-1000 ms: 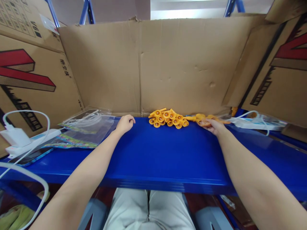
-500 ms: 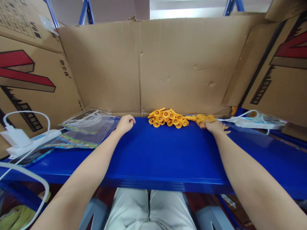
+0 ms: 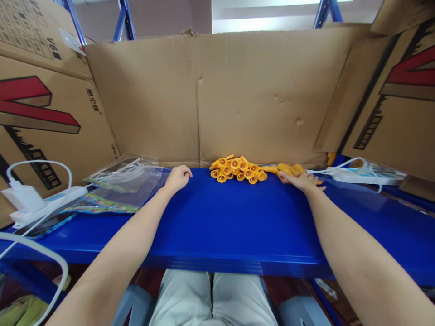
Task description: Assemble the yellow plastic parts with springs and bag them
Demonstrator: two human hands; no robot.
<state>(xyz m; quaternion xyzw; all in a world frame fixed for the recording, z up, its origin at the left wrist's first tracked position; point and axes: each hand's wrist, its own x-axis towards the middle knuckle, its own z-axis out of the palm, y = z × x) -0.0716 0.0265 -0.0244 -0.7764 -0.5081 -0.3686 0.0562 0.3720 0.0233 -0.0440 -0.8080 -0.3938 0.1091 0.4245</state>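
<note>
A pile of yellow trumpet-shaped pieces (image 3: 238,168) lies at the back of the blue table (image 3: 234,226), most of their flared ends facing me. To its right is a second, smaller bunch of yellow trumpet-shaped pieces (image 3: 288,169). My right hand (image 3: 303,182) is over this bunch, its thumb stretched left across the pieces and its fingers curled around the right side; part of the grip is hidden. Left of the main pile, my left hand (image 3: 179,178) rests on the table with its fingers loosely curled and nothing visible in them.
Clear plastic bags (image 3: 124,190) with colourful edges lie on the left. Near them are a white power strip with a charger (image 3: 25,195) and a phone (image 3: 50,225). Another white power strip (image 3: 365,174) with cables sits at the right. Cardboard (image 3: 254,95) walls the back.
My right hand has shifted slightly right, and its thumb now reaches left over the smaller bunch. My left hand stays put. The view has tilted up slightly.
</note>
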